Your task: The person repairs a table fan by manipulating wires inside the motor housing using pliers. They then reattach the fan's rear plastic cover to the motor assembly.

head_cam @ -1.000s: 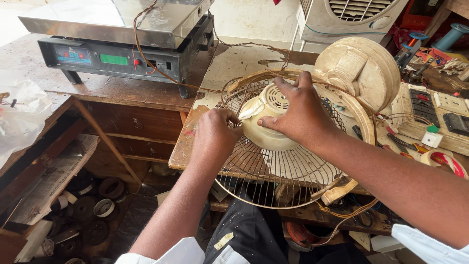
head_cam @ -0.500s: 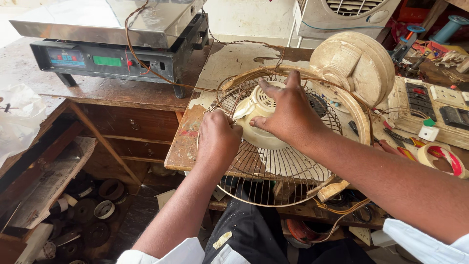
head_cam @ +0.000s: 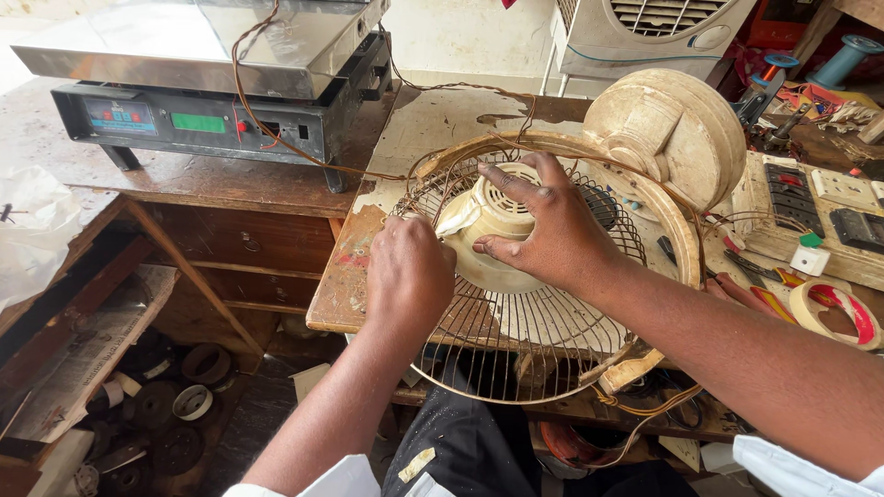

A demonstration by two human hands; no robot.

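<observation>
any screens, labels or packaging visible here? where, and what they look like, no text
Green display: front panel of the grey bench machine, upper left; small lit green rectangle.
Blue panel: same front, left of the green display; blue rectangle with small red marks.
Newspaper sheet: low shelf, lower left; grey printed paper, lying slanted.
Clear plastic bag: left edge; crumpled, whitish.
Nothing labelled near the hands on the fan guard.
</observation>
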